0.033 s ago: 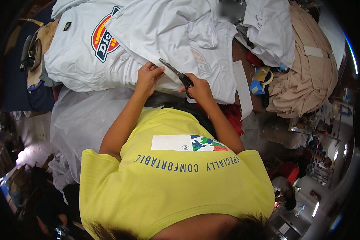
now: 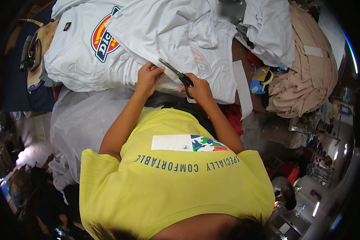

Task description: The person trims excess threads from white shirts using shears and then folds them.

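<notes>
step in hand: looks like trimming. The right hand has a pair of dark scissors with its fingers through the handles, and the blades are parted right at the hem of a white t-shirt.

left hand: the left hand is clenched on the shirt's near edge, pinching the fabric taut just left of the blade tips.

where the thing is: the white shirt lies spread on top of a pile on the worktop, its lower edge running straight between both hands. The scissor tips touch or nearly touch that edge; can't tell if anything is actually between the blades, maybe a loose thread.

next move, my guess: it needs the left-hand pinch kept tight and the blades closed on only the stray bit, not the hem itself. Easy to nick the cloth from this angle.

around it: another white t-shirt with a red, yellow and blue logo lies to the left, a tan garment heap off to the right, a paper strip hangs off the pile just right of the scissors hand, and clear plastic sheeting sits below the pile.
</notes>
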The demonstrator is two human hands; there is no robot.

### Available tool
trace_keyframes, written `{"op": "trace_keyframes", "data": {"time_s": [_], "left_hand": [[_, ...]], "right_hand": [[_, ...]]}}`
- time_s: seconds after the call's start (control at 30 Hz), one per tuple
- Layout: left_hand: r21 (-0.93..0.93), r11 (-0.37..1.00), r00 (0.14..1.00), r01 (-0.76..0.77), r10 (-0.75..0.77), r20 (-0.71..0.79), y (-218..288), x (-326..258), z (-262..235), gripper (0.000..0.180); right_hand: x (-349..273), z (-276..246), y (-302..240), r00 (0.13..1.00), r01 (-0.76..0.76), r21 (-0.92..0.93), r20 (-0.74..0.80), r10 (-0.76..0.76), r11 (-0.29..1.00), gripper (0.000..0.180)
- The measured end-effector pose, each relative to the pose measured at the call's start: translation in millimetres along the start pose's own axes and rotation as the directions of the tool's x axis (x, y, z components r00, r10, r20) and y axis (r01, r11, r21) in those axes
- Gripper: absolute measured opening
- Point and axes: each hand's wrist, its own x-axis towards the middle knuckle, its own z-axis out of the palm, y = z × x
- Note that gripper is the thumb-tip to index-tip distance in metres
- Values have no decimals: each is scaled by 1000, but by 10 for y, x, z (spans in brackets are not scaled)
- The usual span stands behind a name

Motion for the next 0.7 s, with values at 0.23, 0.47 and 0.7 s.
{"op": "trace_keyframes", "data": {"time_s": [0.23, 0.47, 0.7], "left_hand": [[23, 1000, 1000, -10, 9, 7, 0, 9, -12, 29], [26, 1000, 1000, -6, 6, 9, 14, 4, -24, 28], [-72, 993, 994, 97, -101, -53, 53, 78, -130, 26]], "right_hand": [[58, -14, -229, 975, 141, -60, -164, -149, 988, 64], [106, 35, -176, 992, 86, -19, -91, -87, 996, 55], [88, 124, -17, 996, 32, 68, -88, -26, 997, 48]]}}
